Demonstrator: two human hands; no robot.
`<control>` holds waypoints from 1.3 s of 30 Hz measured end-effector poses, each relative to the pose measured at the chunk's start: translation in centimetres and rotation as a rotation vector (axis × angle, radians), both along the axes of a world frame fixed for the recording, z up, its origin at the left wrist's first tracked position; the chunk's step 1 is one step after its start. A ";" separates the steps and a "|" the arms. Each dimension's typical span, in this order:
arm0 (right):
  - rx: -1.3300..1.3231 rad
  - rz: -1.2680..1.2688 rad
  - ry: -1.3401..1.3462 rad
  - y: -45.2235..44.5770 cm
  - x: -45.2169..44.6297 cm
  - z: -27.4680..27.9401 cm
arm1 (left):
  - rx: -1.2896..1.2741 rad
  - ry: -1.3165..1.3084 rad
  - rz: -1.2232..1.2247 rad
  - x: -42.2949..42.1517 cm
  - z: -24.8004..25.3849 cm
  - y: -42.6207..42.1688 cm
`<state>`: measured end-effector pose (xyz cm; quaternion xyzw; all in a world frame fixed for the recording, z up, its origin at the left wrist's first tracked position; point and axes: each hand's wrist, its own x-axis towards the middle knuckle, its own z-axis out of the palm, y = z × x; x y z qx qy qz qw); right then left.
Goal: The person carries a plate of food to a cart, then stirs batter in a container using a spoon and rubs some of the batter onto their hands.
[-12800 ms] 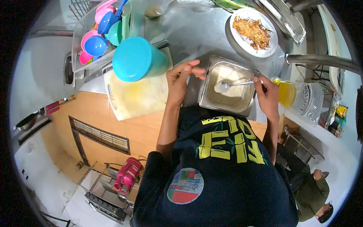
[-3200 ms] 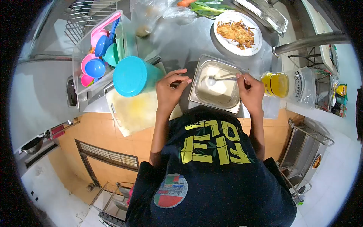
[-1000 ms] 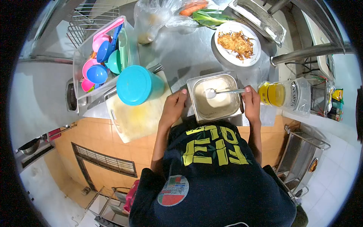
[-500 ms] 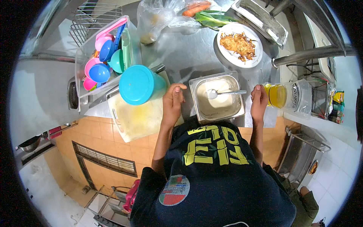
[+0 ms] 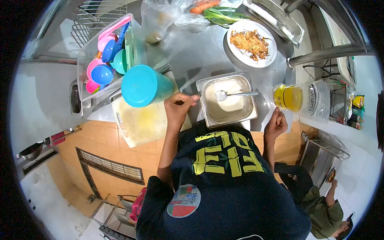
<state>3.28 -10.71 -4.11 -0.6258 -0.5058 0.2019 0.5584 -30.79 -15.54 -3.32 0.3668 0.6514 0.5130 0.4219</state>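
Observation:
A rectangular metal pan (image 5: 249, 114) of pale, creamy batter sits at the table edge before my body. Across it rests a metal spoon (image 5: 242, 94), with white stuff in its bowl. My left hand (image 5: 178, 108) hovers left of the pan, over the edge of a cutting board (image 5: 140, 124). Its fingers are curled in with the thumb against them, and nothing shows in them. My right hand (image 5: 276, 125) is right of the pan, fingers folded and the index finger towards a clear container of yellow liquid (image 5: 293, 98). It appears to hold nothing.
A turquoise-lidded tub (image 5: 140, 86) stands on the board. Behind it, a clear bin (image 5: 85, 66) holds colourful scoops. A white plate (image 5: 236, 56) carries fried shreds near leeks (image 5: 222, 16), a carrot (image 5: 205, 7) and plastic bags (image 5: 160, 18). Another person (image 5: 326, 212) is at lower right.
My right hand has moved down, away from the pan's side. The left has shifted slightly left and down, its wrist turned. At lower right, more of the other person shows.

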 end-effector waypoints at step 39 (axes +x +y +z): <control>0.029 -0.111 0.322 8.4 11.3 0.2 | -0.029 -0.185 0.526 13.0 0.6 -6.5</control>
